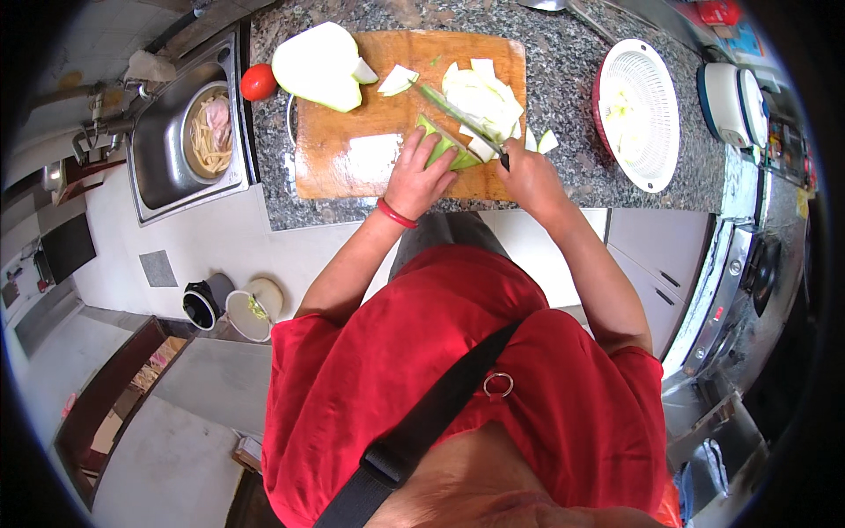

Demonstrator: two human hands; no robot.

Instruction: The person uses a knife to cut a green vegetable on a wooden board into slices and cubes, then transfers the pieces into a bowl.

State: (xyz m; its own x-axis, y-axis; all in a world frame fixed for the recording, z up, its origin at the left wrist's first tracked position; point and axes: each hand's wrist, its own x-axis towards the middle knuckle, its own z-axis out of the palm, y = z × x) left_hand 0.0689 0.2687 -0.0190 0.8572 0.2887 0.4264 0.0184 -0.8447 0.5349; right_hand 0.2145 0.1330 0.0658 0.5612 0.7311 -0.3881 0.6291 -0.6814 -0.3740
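Observation:
On the wooden cutting board (330,176), my left hand (417,174) presses its bent fingers onto a green-skinned gourd piece (443,151). My right hand (532,180) grips the black handle of a kitchen knife (451,109), whose blade points away and to the left, over the board beside the piece. White slices with thin green edges (480,97) lie heaped just past the blade, and a few stray ones (547,142) rest at the board's right edge. Farther left sits a large pale gourd chunk (319,69), partly overhanging the board.
A tomato (257,83) sits left of the board. Beyond it, a steel sink (150,180) contains a bowl (190,132) with pale strips and pinkish meat. On the right stand a white colander (662,106) holding some slices and a white appliance (735,106). Bins (253,310) stand on the floor.

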